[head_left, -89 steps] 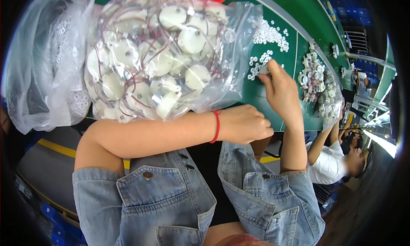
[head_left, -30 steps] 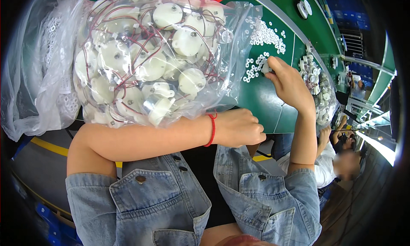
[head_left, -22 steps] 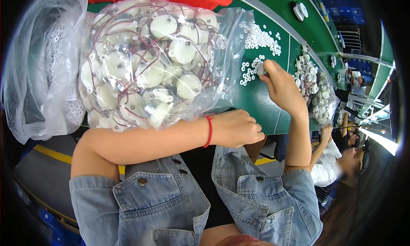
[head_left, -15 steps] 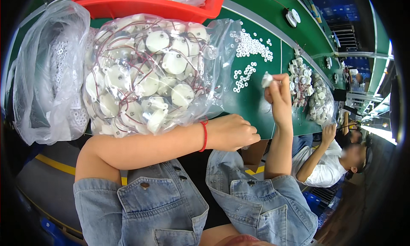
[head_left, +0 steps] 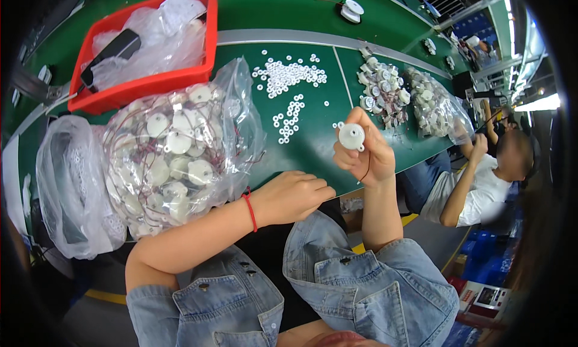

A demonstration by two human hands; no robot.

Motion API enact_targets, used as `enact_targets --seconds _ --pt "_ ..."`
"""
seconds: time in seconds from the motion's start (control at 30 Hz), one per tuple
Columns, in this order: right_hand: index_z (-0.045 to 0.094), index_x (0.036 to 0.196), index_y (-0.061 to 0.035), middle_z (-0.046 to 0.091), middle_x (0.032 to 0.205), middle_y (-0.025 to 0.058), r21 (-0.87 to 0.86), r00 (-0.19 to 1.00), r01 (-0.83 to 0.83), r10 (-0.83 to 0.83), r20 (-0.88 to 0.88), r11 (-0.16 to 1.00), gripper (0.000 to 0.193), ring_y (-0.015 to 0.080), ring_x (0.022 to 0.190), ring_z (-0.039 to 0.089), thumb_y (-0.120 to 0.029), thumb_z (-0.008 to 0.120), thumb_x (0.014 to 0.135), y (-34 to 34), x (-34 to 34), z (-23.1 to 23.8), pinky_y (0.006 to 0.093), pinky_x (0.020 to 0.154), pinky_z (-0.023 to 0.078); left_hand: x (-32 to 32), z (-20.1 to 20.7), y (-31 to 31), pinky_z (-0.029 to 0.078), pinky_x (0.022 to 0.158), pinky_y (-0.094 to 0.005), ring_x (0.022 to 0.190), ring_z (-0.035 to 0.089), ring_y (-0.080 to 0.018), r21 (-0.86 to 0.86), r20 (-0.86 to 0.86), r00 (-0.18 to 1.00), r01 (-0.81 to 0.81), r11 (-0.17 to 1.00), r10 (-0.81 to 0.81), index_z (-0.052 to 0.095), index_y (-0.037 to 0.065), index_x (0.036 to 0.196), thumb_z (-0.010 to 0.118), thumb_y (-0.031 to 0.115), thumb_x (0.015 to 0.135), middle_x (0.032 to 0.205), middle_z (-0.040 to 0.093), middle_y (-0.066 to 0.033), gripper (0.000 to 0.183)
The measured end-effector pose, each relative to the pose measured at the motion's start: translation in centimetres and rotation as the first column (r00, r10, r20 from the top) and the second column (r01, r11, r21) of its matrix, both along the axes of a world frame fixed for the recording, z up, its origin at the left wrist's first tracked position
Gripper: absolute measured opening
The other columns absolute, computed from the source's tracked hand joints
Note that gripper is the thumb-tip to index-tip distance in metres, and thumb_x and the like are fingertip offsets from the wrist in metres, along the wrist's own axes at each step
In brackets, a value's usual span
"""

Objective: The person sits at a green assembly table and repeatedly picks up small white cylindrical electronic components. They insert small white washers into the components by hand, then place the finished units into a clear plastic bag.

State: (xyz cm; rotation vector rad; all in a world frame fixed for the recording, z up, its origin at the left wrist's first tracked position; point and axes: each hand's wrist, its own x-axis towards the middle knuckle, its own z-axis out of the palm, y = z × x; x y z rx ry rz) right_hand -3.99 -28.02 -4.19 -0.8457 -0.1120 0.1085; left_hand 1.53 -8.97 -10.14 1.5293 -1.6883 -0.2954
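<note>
My right hand (head_left: 370, 151) is raised over the table's front edge, closed on a round white buzzer (head_left: 351, 136) with small side ears. Its flat face with a centre hole is turned toward me, and a dark wire hangs beneath it. My left hand (head_left: 296, 196) lies at the table edge with its fingers curled under; whatever they may hold is hidden. Beyond the hands, small white rings (head_left: 289, 75) are spread over the green table (head_left: 313, 157) in a large heap and a smaller group. Left of them lies a clear bag of wired buzzers (head_left: 174, 160).
A red bin (head_left: 211, 46) with plastic bags and a black object stands at the back left. A clear bag (head_left: 69, 190) of white rings is at far left. Loose buzzers (head_left: 382, 88) and another filled bag (head_left: 430, 100) lie right. A person (head_left: 469, 184) sits beyond them.
The view has shifted, showing more of the red bin. My right hand has turned, bringing the buzzer's round face toward me. My left hand stays curled at the table edge.
</note>
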Motion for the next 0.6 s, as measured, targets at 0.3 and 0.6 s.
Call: enact_targets --seconds 0.3,0.6 --pt "0.052 0.093 0.0001 0.055 0.073 0.0036 -0.743 0.347 0.565 -0.714 0.608 -0.358 0.026 0.0109 0.063 0.048 -0.024 0.063 0.095 -13.8 0.7 -1.2 0.0273 0.058 0.041 0.0 0.2 -0.2 0.051 0.070 -0.0368 0.078 0.065 -0.0246 -0.025 0.007 1.000 -0.006 1.000 0.006 0.064 0.009 0.100 0.063 0.009 0.084 0.084 0.065 -0.0057 0.016" --pt "0.061 0.095 0.0008 0.063 0.085 0.0174 -0.672 0.435 0.317 -0.527 0.730 -0.669 0.027 0.0356 0.084 0.058 -0.025 0.064 0.089 -19.5 3.8 -3.1 0.0443 0.077 0.045 0.2 0.3 -0.3 0.051 0.072 -0.0377 0.080 0.065 -0.0255 -0.017 -0.017 1.000 -0.005 1.000 0.005 0.064 0.009 0.100 0.062 0.010 0.086 0.085 0.066 -0.0062 0.015"
